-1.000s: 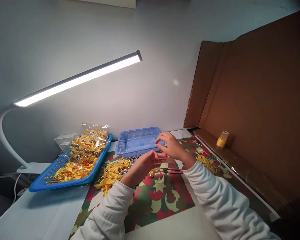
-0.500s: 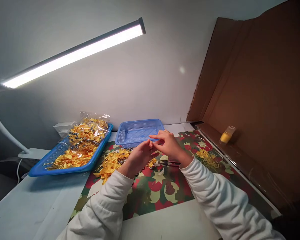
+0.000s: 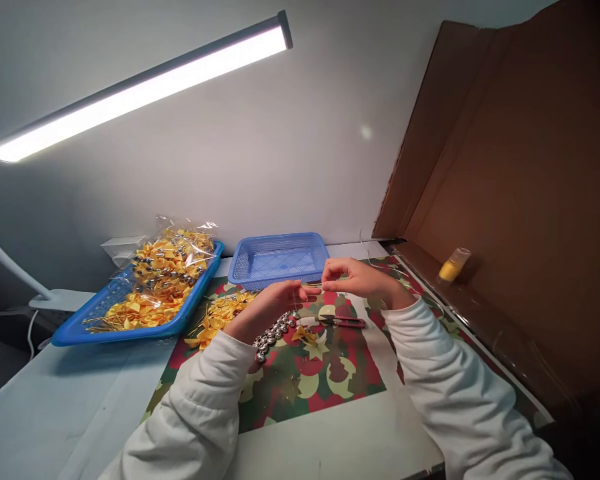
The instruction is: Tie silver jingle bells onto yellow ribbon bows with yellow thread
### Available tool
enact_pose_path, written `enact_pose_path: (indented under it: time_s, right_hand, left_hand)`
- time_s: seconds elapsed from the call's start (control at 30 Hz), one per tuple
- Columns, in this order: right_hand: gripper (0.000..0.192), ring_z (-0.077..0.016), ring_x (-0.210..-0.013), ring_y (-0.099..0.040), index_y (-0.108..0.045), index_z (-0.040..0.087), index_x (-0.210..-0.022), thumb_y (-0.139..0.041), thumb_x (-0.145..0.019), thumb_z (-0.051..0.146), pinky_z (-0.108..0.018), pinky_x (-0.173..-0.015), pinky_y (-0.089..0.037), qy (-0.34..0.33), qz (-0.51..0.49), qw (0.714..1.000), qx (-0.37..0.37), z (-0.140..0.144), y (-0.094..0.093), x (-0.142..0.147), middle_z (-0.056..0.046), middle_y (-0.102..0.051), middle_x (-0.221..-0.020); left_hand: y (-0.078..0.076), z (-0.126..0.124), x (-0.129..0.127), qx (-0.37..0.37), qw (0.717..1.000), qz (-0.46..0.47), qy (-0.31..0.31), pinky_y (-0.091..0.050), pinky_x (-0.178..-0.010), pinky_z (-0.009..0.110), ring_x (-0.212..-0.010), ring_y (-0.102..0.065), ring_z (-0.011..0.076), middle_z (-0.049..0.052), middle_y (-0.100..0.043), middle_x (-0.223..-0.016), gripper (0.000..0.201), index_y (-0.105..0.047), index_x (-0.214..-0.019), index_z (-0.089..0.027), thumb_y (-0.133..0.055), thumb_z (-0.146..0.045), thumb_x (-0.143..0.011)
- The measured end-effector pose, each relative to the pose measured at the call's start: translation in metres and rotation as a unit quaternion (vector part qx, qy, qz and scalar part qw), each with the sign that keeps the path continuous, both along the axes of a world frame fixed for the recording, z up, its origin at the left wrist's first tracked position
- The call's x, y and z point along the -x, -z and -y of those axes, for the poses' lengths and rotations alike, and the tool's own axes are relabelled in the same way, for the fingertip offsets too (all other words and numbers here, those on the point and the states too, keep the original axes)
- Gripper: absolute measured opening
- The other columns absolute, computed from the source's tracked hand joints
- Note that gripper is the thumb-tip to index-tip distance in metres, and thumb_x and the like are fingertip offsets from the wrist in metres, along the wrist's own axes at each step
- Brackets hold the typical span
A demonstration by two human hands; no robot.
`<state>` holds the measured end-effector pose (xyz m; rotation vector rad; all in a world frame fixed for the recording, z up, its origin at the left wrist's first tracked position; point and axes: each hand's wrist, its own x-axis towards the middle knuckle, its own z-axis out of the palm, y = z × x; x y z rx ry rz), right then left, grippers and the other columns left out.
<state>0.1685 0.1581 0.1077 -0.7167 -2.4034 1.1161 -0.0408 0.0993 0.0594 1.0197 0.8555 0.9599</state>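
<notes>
Both hands pinch one thin gold wire between them above the patterned mat: your left hand (image 3: 270,308) and right hand (image 3: 360,279) grip its ends. Pull unevenly and it may slip into the silver bells (image 3: 273,332).

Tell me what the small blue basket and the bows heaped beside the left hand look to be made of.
The small blue basket: likely moulded plastic, given its uniform matte blue and perforated mesh walls. The yellow bows: seemingly satin ribbon, folded into loops with a soft sheen. Neither hand touches either.

Lamp (image 3: 145,83), cardboard (image 3: 520,187), perhaps glue bottle (image 3: 453,265)
</notes>
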Motion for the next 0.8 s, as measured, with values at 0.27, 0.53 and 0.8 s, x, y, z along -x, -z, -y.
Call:
enact_pose_path:
  time_s: [0.27, 0.53, 0.8]
  right_hand:
    - [0.027, -0.0104, -0.064, -0.041, -0.053, 0.017, -0.073, -0.056, -0.084, 0.041, -0.022, -0.058, -0.033, 0.024, 0.017, 0.997, 0.078, -0.003, -0.017, -0.033, 0.001, -0.047, -0.073]
    - [0.022, -0.0130, -0.068, -0.047, -0.056, 0.017, -0.067, -0.057, -0.080, 0.036, -0.024, -0.061, -0.036, 0.052, 0.050, 0.993, 0.096, -0.013, -0.015, -0.047, 0.000, -0.055, -0.071]
    - [0.021, -0.0155, -0.077, -0.058, -0.060, 0.016, -0.069, -0.059, -0.077, 0.035, -0.028, -0.072, -0.043, 0.057, -0.003, 0.984, 0.166, -0.015, -0.012, -0.045, -0.004, -0.066, -0.079]
  left_hand:
    - [0.011, 0.000, -0.006, -0.069, 0.991, -0.068, -0.094, -0.042, -0.094, 0.034, -0.099, -0.066, 0.0256, 0.013, -0.077, -0.093, 0.023, -0.077, -0.080, -0.013, -0.070, -0.035, -0.077]
    - [0.019, -0.007, -0.003, -0.071, 0.984, 0.035, -0.160, -0.046, -0.084, 0.030, -0.089, -0.066, 0.0194, 0.006, -0.075, -0.087, 0.019, -0.073, -0.075, -0.017, -0.069, -0.036, -0.074]
    - [0.022, -0.011, 0.005, -0.058, 0.988, -0.072, -0.119, -0.033, -0.051, 0.021, -0.050, -0.045, 0.0094, -0.001, -0.058, -0.056, 0.020, -0.070, -0.070, -0.014, -0.069, -0.034, -0.072]
